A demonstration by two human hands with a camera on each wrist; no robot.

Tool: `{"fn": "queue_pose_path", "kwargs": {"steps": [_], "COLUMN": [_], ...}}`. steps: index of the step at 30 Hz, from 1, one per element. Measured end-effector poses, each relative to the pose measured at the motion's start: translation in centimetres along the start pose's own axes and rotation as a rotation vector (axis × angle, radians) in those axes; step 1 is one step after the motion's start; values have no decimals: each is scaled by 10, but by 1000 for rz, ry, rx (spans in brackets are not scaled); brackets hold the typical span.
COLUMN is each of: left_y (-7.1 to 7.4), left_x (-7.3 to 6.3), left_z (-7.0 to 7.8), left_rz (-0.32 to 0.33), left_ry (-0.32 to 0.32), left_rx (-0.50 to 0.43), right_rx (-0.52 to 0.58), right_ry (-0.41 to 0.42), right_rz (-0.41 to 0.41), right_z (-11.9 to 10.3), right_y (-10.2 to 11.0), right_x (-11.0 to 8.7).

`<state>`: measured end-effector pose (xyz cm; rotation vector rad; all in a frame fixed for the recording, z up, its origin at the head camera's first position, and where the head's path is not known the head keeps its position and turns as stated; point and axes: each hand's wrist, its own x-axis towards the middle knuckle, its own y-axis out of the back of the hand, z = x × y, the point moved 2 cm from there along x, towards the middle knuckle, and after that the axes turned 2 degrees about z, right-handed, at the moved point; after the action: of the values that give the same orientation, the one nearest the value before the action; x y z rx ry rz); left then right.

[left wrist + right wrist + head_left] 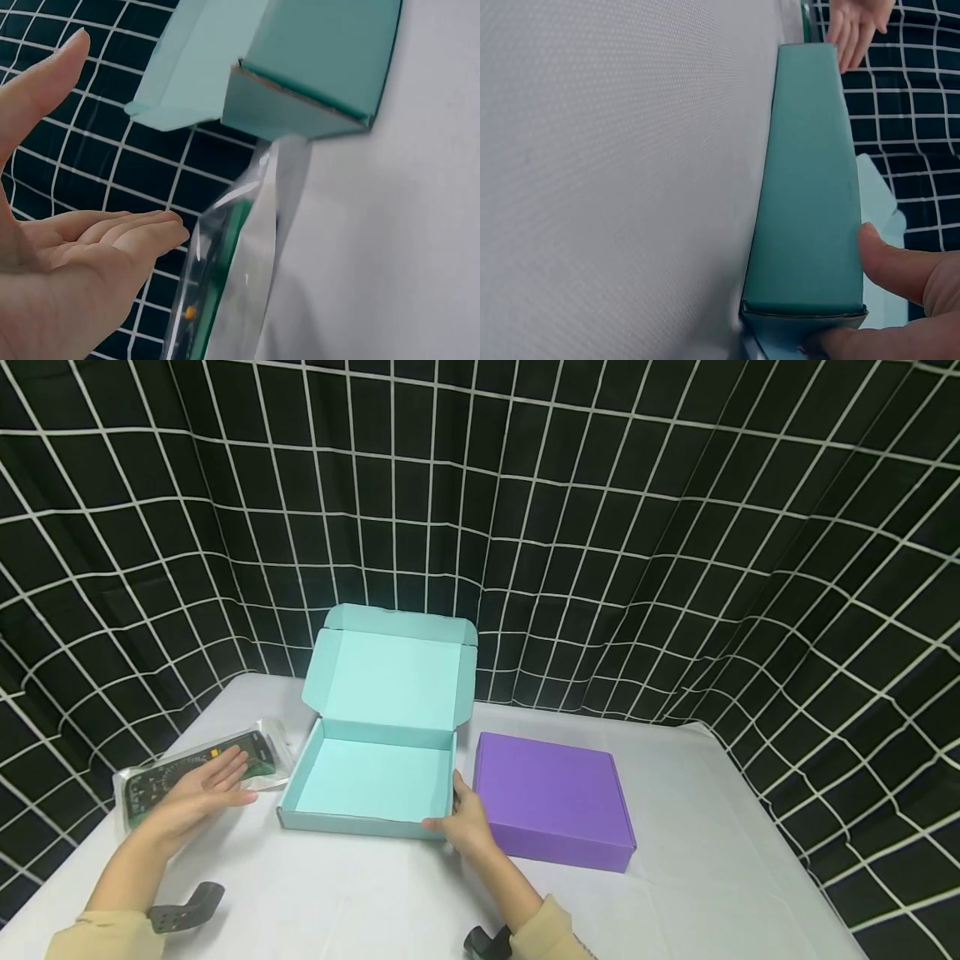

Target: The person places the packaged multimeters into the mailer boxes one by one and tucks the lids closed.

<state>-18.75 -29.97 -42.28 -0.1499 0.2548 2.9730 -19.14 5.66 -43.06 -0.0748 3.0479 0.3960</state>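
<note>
The left hand (191, 797) reaches over a bagged multimeter (159, 783), fingers nearly straight and thumb spread away from them; whether a fingertip touches the film, I cannot tell. The right hand (468, 818) holds the near right corner of the teal box (367, 777) — thumb at the top edge of the front wall, the other fingers against the outside of the side wall. The box stretches from that grip toward the left hand, its lid raised beyond both hands. Just right of the right hand sits a closed purple box (555, 793), flat on the table (712, 860).

The teal box looks like thin cardboard: light, fairly stiff at the walls, looser at the lid flaps, so a folded corner is a sound hold. The multimeter is probably the denser piece, and its loose film may slide — better to take it round the firm casing's long sides than by the bag's end.
</note>
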Motion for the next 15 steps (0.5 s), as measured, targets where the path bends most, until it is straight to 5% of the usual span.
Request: {"fn": "queue_pose_path", "kwargs": {"steps": [5,12,15], "left_y": [6,19,25], "left_x": [-2,-12,-14], "left_z": [-2,-3,-6], "left_rz": [75,550,611], "left_ry": [25,-48,-48], "left_rx": [89,511,637], "right_rx": [-2,-7,-3], "right_ry": [6,1,3], "right_rz": [5,3,2], "right_z": [1,0,0], "right_y": [0,1,2], "right_x": [-1,0,0]}}
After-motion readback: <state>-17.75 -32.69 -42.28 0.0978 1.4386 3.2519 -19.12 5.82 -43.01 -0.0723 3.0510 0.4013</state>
